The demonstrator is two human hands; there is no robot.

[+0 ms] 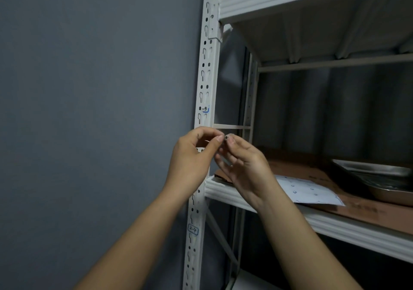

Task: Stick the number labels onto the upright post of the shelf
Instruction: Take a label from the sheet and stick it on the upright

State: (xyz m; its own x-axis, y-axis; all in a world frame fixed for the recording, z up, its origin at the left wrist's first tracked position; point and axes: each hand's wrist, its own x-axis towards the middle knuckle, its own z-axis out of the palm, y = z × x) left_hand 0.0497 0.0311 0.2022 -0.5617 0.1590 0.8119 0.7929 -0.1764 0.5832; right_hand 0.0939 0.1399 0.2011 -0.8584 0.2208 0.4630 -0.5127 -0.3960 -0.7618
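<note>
The white upright post [206, 70] of the shelf runs from top to bottom, full of slots and holes. Two number labels are stuck on it: one [205, 109] above my hands and one marked 2-4 [193, 230] lower down. My left hand [193, 157] and my right hand [242, 162] meet in front of the post, fingertips pinched together on a tiny label [226, 137] with a dark mark. A white label sheet [309, 191] lies on the shelf board behind my right wrist.
A brown cardboard liner [362, 209] covers the middle shelf, with a metal tray [380, 178] at the right. A white shelf beam [290, 1] crosses above. The grey wall [89, 110] fills the left side.
</note>
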